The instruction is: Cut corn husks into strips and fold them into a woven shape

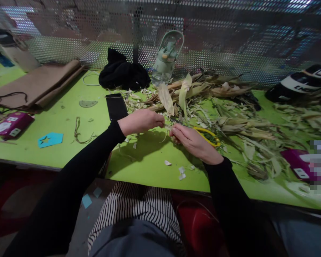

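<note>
Between my two hands runs a thin pale strip, which looks like a twisted piece of corn husk. My left hand pinches one end of it, fingers closed. The other end is pinched by my right hand, a short way to the right. Both hands hover over the green table. Just behind my right hand lie scissors with yellow handles, partly hidden by it. A heap of dry corn husks spreads behind and to the right of my hands, with small scraps around it.
A black phone lies behind my left forearm. Farther back are a black cloth and a pale green bottle against a perforated metal screen. On the left are a blue star stencil, a clear protractor and a purple box.
</note>
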{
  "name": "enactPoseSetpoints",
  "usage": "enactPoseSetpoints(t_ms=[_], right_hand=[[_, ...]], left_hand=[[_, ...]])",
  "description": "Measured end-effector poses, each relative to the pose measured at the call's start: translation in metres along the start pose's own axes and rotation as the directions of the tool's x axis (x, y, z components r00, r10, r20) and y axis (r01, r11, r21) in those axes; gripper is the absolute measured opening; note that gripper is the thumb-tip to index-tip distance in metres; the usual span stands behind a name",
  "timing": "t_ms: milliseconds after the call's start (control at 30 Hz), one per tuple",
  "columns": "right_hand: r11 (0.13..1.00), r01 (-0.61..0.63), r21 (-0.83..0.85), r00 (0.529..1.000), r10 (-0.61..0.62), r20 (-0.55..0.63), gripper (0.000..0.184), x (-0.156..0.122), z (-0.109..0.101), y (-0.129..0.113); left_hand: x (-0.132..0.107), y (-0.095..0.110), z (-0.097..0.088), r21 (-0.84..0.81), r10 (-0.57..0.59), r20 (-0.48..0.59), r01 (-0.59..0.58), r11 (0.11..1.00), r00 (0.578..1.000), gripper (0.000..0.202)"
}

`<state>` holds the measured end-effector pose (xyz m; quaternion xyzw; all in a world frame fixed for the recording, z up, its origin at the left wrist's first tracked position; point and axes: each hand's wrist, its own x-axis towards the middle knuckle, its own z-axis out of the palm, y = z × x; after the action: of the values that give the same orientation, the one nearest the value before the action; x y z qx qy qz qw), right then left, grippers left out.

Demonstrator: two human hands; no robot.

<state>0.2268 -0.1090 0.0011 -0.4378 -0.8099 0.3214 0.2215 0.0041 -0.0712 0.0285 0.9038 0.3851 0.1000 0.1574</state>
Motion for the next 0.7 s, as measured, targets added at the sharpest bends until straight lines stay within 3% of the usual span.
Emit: enactPoseSetpoints(t_ms=[100, 167, 300, 400, 533, 700], right_hand=[[0.961, -0.094, 0.259, 0.995, 0.099, -0.003, 0.042, -0.004, 0.000, -0.006], [0.955, -0.110, 0.274, 0.992, 0.124, -0.036, 0.044, -0.006, 0.000, -0.010], [0.988, -0.073, 0.136, 0.995, 0.081, -0.054, 0.043, -0.007, 0.002, -0.012], [0.997, 0.022, -0.074, 0.994, -0.030, -0.107, 0.045, -0.007, 0.005, -0.008], [0.915, 0.201, -0.351, 0.949, -0.270, -0.161, 0.044, -0.006, 0.008, -0.005], [0.837, 0.231, -0.496, 0.930, -0.340, -0.142, 0.042, -0.006, 0.012, -0.005]], left_hand=[[-0.004, -0.008, -0.014, -0.324, 0.111, 0.131, -0.063, 0.944, 0.985, 0.029], [-0.007, -0.010, -0.019, -0.425, 0.133, 0.181, -0.044, 0.904, 0.975, 0.033], [-0.010, -0.012, -0.021, -0.466, 0.125, 0.253, 0.008, 0.885, 0.959, 0.034], [-0.010, -0.015, -0.020, -0.532, 0.133, 0.305, 0.053, 0.845, 0.943, 0.032], [-0.012, -0.020, -0.021, -0.643, 0.142, 0.367, 0.141, 0.753, 0.919, 0.032], [-0.014, -0.025, -0.022, -0.676, 0.140, 0.375, 0.167, 0.717, 0.916, 0.034]])
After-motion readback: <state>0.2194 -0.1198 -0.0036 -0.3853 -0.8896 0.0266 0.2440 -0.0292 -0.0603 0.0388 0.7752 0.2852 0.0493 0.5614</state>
